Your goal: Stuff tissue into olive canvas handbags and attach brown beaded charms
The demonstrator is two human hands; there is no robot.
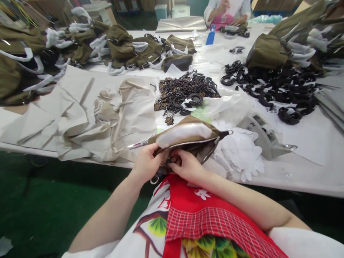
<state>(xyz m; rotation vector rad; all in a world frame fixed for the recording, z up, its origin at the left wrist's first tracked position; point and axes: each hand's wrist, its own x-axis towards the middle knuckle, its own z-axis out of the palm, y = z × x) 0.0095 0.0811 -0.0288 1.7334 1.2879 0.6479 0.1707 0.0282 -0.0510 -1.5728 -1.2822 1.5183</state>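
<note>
Left hand [146, 163] pinches olive zipper bag [188, 138] rim steady; right hand [185, 165] fingers curled inside its opening, white stuffing just above.

A long white tabletop [303, 172] runs across the room, its near edge cutting from left to right. Below it the floor [53, 208] is dark green, with a scrap of pale paper [4, 245] lying at the lower left. The same green floor shows beyond the far end of the tabletop, where a small pale bin [161, 11] stands. Brown cardboard boxes [139, 4] line the back of the room. Another person [228, 12] sits at the far side. The light is even and bright, throwing only soft shadows.
</note>
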